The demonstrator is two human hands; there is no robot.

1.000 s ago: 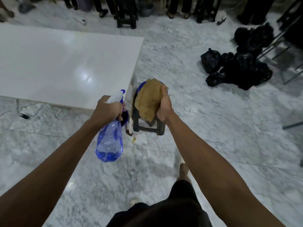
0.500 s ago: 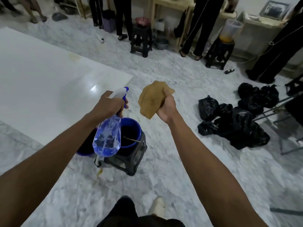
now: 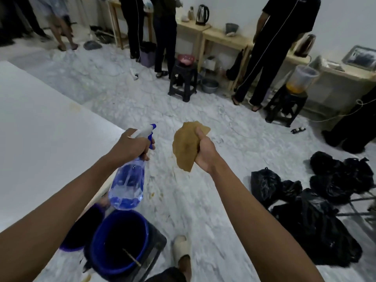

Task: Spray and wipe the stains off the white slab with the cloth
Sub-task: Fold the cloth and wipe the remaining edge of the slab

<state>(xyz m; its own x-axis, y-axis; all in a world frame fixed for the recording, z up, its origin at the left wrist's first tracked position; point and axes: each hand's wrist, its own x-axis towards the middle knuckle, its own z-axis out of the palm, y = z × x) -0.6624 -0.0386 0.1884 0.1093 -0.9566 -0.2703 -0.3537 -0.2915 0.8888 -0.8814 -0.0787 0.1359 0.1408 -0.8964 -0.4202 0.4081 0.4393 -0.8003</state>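
Left hand [image 3: 134,146] wrapped round bottle [image 3: 127,186] neck, finger at trigger. Right hand [image 3: 205,153] clenched on cloth [image 3: 185,146]. Both past slab [image 3: 40,139] right edge, over floor. Faint stain [image 3: 74,106] near far edge. Risk: spraying now wets floor, misses stain.

One white slab [image 3: 40,129] is counted, one clear blue spray bottle [image 3: 128,186] and one tan cloth [image 3: 186,147]. Two dark blue round plastic buckets [image 3: 120,239] [image 3: 81,228] are noted. Three black plastic stools [image 3: 183,82] [image 3: 284,106] [image 3: 154,247] are seen. Two metal kettles [image 3: 202,14] [image 3: 304,45] are recorded on the wooden benches. Black plastic bags [image 3: 305,210] are heaped together; their number cannot be told.
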